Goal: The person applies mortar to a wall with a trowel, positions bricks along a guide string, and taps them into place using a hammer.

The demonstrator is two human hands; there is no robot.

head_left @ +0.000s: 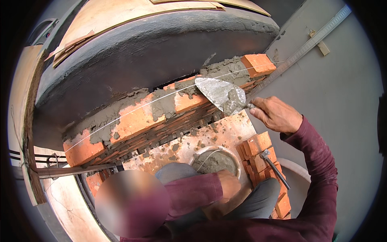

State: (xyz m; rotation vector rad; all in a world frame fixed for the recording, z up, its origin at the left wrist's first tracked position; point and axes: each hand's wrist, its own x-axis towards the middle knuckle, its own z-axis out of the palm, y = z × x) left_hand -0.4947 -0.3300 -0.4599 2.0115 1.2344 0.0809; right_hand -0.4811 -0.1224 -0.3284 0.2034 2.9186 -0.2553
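Note:
My right hand (278,115) is closed round the handle of a trowel (215,90). Grey mortar clings to the blade, which lies over the brick course with its tip at a taut white string (161,98). Beneath the string runs a row of orange bricks (135,122) topped with patches of wet mortar (102,129). My left hand (229,184) rests at the near right rim of a white bucket (238,163); its fingers are hidden. Inside the bucket is grey mortar (215,161), and it stands between my legs.
Stacked bricks (262,155) stand right of the bucket, with a hammer (276,169) on top. A mortar-splashed board (189,145) lies below the wall. Behind rises a dark curved wall (133,60). A long straightedge (310,42) leans at the right. A blurred round patch covers the lower left.

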